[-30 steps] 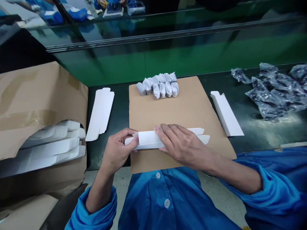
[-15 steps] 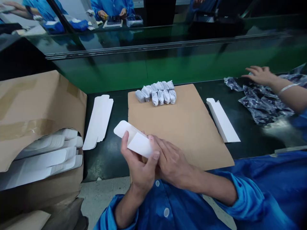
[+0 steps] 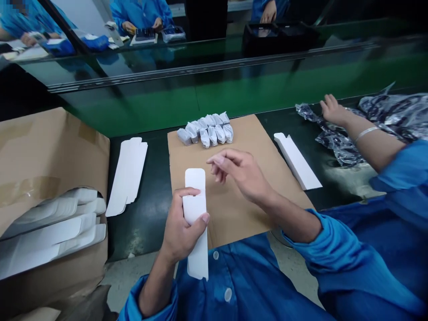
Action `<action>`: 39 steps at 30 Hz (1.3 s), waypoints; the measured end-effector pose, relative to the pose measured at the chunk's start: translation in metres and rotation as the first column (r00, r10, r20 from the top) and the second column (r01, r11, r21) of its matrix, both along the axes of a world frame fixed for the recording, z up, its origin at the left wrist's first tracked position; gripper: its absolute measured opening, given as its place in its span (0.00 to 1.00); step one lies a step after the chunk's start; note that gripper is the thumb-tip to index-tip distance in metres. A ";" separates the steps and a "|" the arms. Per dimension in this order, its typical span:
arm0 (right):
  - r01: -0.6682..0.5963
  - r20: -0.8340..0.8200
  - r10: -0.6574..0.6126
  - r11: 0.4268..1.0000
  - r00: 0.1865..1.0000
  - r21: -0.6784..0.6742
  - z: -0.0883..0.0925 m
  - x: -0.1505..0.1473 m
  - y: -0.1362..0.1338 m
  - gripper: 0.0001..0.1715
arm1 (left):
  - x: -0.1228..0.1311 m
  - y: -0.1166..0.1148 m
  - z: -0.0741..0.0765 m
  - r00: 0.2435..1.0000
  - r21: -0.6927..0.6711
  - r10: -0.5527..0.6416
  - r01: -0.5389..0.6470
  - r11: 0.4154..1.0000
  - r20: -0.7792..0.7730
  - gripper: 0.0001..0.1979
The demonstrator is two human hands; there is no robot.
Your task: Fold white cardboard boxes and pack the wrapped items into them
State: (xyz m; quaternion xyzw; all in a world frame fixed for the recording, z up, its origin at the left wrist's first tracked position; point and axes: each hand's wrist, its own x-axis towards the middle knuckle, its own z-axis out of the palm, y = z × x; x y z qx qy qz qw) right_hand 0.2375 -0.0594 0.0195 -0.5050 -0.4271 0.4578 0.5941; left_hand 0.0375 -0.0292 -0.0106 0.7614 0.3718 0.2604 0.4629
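My left hand (image 3: 182, 227) is wrapped round a long white carton box (image 3: 195, 209), held upright with its open flap pointing away from me. My right hand (image 3: 239, 171) hovers free over the brown cardboard sheet (image 3: 261, 147), fingers loosely curled and apart, holding nothing. It points toward a cluster of several small grey-white wrapped packets (image 3: 205, 131) at the far edge of the sheet.
A stack of flat white carton blanks (image 3: 129, 174) lies left of the sheet, and one folded carton (image 3: 296, 160) lies to the right. A brown box (image 3: 50, 214) at left holds more blanks. A co-worker's hand (image 3: 331, 111) rests on crinkled plastic bags (image 3: 384, 120) at right.
The carton went from flat on the cardboard to upright in my left hand. My right hand let go of it and moved forward. The co-worker's hand came in at right.
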 end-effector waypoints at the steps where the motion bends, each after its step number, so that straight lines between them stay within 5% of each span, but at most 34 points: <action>1: -0.028 -0.073 0.025 0.999 0.997 -0.038 -0.001 0.002 0.003 0.20 | 0.000 0.001 0.001 0.999 -0.012 -0.023 0.022 1.000 -0.024 0.20; 6: -0.288 -0.172 0.274 0.955 0.946 -0.068 -0.002 0.002 0.003 0.19 | 0.006 0.002 0.004 0.995 0.175 -0.075 0.087 0.981 -0.073 0.18; 10: -0.263 -0.137 0.255 0.963 0.957 -0.050 -0.002 -0.001 -0.006 0.16 | 0.012 -0.004 -0.004 0.999 0.317 -0.030 0.020 0.948 0.024 0.26; 15: -0.206 0.013 0.207 0.976 0.978 -0.068 -0.002 -0.003 -0.013 0.08 | 0.013 -0.010 -0.010 0.999 0.279 -0.010 -0.001 0.960 0.039 0.50; 19: -0.196 0.275 0.163 0.976 0.948 0.099 -0.006 -0.008 -0.020 0.06 | 0.007 -0.007 -0.005 0.990 0.337 -0.063 0.103 0.936 -0.129 0.42; 25: -0.124 0.585 -0.201 0.875 0.786 0.468 -0.027 -0.025 -0.029 0.09 | 0.005 -0.005 -0.002 0.986 0.364 -0.128 0.160 0.917 -0.111 0.36; 29: -0.136 0.688 -0.277 0.866 0.671 0.481 -0.027 -0.033 -0.033 0.11 | 0.006 -0.004 -0.002 0.989 0.330 -0.134 0.149 0.932 -0.066 0.35; 32: -0.225 0.756 -0.087 0.927 0.648 0.300 -0.007 -0.021 -0.013 0.14 | 0.010 0.004 -0.005 0.996 0.170 0.068 -0.077 0.982 0.059 0.28; 34: -0.266 0.837 0.045 0.956 0.546 0.122 0.009 -0.007 0.020 0.18 | 0.013 0.014 -0.012 0.957 -0.073 0.253 -0.245 0.967 0.140 0.26; 36: -0.178 0.949 0.018 0.983 0.314 0.040 0.017 0.004 0.068 0.19 | 0.016 0.024 -0.022 0.922 -0.217 0.359 -0.324 0.921 0.144 0.26; 39: -0.130 0.998 0.025 0.991 -0.060 -0.032 0.007 0.009 0.143 0.20 | 0.011 0.034 -0.034 0.924 0.051 0.381 -0.379 0.924 -0.026 0.30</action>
